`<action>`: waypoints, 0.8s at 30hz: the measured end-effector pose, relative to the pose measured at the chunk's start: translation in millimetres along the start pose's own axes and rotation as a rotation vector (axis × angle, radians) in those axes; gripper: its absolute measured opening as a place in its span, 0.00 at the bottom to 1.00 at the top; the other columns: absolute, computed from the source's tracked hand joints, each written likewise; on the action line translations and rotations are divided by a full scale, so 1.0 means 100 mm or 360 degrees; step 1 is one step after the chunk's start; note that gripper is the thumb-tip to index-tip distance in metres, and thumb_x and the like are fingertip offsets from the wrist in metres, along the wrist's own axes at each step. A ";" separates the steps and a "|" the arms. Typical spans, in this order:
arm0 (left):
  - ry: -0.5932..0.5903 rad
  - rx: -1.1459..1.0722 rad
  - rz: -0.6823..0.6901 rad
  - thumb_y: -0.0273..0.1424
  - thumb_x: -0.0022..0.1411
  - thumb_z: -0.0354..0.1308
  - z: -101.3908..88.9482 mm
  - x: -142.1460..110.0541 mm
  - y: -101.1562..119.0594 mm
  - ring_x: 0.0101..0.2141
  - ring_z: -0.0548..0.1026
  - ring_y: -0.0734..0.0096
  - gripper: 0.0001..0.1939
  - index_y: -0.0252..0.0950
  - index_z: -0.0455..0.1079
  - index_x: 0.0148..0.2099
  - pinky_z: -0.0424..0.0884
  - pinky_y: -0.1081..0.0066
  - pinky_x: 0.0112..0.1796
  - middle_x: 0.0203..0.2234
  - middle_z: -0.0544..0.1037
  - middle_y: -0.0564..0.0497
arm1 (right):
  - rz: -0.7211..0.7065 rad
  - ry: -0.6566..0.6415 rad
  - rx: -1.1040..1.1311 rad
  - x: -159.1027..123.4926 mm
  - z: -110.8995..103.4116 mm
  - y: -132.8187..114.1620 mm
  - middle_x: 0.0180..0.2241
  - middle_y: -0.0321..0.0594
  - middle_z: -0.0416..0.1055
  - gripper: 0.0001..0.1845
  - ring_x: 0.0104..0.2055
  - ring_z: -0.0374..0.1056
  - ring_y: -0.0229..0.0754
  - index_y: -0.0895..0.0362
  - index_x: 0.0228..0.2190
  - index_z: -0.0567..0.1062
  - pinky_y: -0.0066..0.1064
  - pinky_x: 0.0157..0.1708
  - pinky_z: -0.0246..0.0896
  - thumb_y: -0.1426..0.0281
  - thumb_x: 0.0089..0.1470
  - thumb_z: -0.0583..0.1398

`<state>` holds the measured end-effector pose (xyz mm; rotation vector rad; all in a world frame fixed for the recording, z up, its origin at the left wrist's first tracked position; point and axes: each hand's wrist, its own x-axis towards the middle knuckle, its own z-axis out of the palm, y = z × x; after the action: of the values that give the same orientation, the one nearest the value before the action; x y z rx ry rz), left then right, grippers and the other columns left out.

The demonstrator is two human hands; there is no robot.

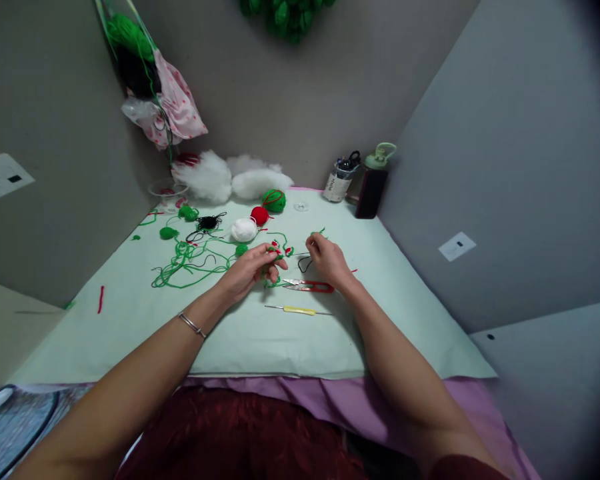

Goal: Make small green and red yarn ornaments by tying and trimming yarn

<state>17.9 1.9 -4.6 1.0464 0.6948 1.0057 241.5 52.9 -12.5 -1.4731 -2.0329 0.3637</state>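
My left hand [255, 268] pinches a small crocheted piece [276, 252] of green, red and white yarn between thumb and fingers. Just right of its fingertips is another little red, white and green crocheted piece [289, 251]. My right hand [325, 255] is closed in a pinch at about the same height. A thin line runs from its fingertips toward the left hand; whether it is a needle or a strand cannot be made out. Below the hands lie red-handled thread snips [307, 286] and a crochet hook [299, 311] with a yellow grip. A black cord loop [305, 265] lies between the hands.
Loose green yarn [173, 272] tangles on the left, near black yarn [209, 223]. Behind sit a white ball [243, 230], a red ball [259, 215], a green ball [274, 201] and white stuffing [210, 179]. A pen cup [336, 187] and bottle [373, 190] stand back right.
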 end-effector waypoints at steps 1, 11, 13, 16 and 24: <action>0.0003 0.0001 0.0000 0.37 0.63 0.62 0.01 0.00 0.00 0.23 0.72 0.79 0.12 0.34 0.66 0.41 0.68 0.75 0.27 0.33 0.79 0.50 | 0.0007 -0.0003 -0.0053 0.00 0.00 0.01 0.25 0.35 0.66 0.10 0.27 0.57 0.40 0.53 0.37 0.72 0.30 0.31 0.48 0.68 0.60 0.51; 0.0115 0.0097 0.0046 0.38 0.60 0.64 0.01 0.01 -0.01 0.26 0.72 0.78 0.12 0.36 0.69 0.41 0.68 0.74 0.30 0.35 0.78 0.51 | -0.0053 0.0202 -0.0027 0.01 -0.05 -0.04 0.35 0.42 0.76 0.10 0.34 0.67 0.43 0.54 0.34 0.79 0.32 0.35 0.56 0.67 0.60 0.57; 0.0214 0.0203 0.0089 0.37 0.59 0.65 0.00 0.02 -0.05 0.28 0.72 0.77 0.12 0.35 0.73 0.41 0.69 0.74 0.32 0.31 0.75 0.52 | 0.0001 0.0124 0.0258 -0.01 -0.07 -0.13 0.30 0.40 0.76 0.13 0.28 0.65 0.39 0.55 0.39 0.80 0.31 0.33 0.57 0.64 0.61 0.56; 0.0284 0.0346 0.0156 0.37 0.59 0.64 -0.01 0.03 -0.09 0.30 0.71 0.74 0.12 0.35 0.76 0.42 0.69 0.73 0.34 0.28 0.72 0.53 | 0.0046 -0.0128 0.0741 -0.06 -0.10 -0.30 0.22 0.33 0.72 0.21 0.20 0.56 0.35 0.55 0.53 0.75 0.28 0.27 0.55 0.64 0.61 0.55; 0.0316 0.0436 0.0333 0.35 0.59 0.64 -0.03 0.03 -0.11 0.28 0.72 0.76 0.14 0.40 0.73 0.48 0.70 0.72 0.34 0.28 0.70 0.56 | 0.0083 -0.0463 0.1046 -0.14 -0.08 -0.50 0.28 0.35 0.70 0.14 0.26 0.60 0.33 0.59 0.34 0.78 0.27 0.27 0.56 0.61 0.56 0.59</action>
<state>20.6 4.4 -16.3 1.2882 0.9180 1.2305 210.8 21.4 17.1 -1.0985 -1.8182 1.1963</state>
